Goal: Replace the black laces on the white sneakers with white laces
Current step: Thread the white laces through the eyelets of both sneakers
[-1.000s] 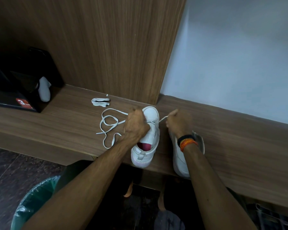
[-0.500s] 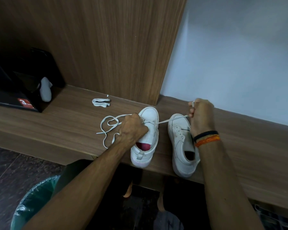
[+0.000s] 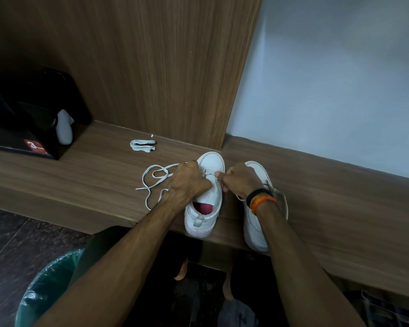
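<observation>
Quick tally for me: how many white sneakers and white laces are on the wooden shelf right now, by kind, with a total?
White sneakers: 2, the left sneaker with the red insole and the right sneaker.
White laces: 2, the loose white lace being threaded and the bundled white lace.
Black laces: 0 in view.
Total: 4.

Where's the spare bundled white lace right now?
The bundled lace lies on the wooden shelf, left of and behind the left sneaker, near the wood panel.
</observation>
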